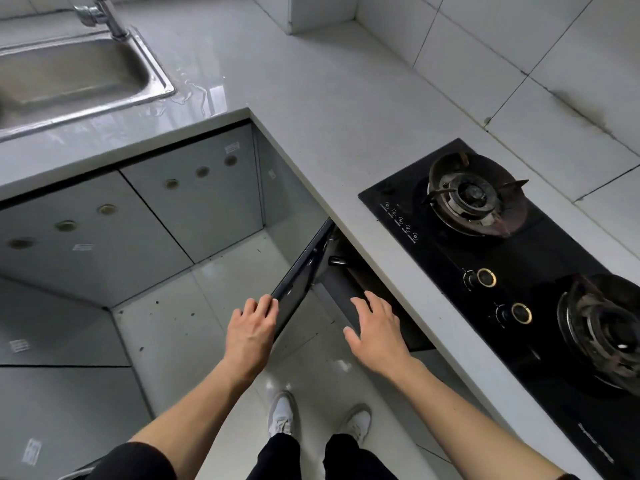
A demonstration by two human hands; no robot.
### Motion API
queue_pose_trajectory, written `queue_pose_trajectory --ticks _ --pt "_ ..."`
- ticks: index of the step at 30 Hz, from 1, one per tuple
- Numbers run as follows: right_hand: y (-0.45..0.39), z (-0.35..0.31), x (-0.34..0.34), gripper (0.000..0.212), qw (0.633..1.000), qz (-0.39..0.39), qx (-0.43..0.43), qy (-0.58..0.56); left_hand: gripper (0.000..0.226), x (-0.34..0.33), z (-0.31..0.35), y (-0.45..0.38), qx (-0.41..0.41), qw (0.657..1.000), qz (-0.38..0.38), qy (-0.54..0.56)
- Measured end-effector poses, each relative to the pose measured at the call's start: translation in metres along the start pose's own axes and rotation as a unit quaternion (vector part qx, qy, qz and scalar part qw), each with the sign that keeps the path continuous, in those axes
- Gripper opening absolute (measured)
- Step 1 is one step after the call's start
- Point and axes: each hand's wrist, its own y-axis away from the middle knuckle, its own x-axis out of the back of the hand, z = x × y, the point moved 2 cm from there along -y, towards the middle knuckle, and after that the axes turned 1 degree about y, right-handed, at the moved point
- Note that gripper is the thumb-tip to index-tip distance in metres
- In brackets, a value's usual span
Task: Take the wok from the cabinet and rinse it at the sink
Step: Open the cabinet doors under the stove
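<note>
My left hand (251, 332) grips the free edge of a dark cabinet door (301, 282), which stands swung out from the cabinet under the stove counter. My right hand (375, 329) hovers with fingers spread in front of the dark cabinet opening (360, 282), holding nothing. Inside the opening only a small metal handle-like part (337, 261) shows; the wok itself is hidden. The steel sink (69, 77) with its tap (104, 15) sits at the top left.
A black gas hob (502, 271) with two burners lies on the white counter (311, 98) to the right. Water is pooled on the counter beside the sink. Grey cabinet doors (194, 199) stand shut under the sink. My feet are on the tiled floor (207, 306).
</note>
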Motion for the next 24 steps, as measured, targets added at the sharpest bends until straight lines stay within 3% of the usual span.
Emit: queue_pose_trajectory --ticks 8,20,24 --pt "-0.009 -0.003 0.003 0.061 1.0 -0.002 -0.021 -0.01 0.068 0.003 -0.017 -0.011 0.044 0.999 -0.007 -0.02" --pt "-0.002 -0.01 0.001 0.058 1.0 -0.008 -0.022 -0.009 0.094 -0.002 -0.02 -0.02 0.095 0.994 -0.048 -0.04" --pt "0.004 -0.001 0.007 0.06 0.999 0.002 -0.036 -0.004 0.091 0.005 -0.03 -0.032 0.114 0.991 -0.059 -0.033"
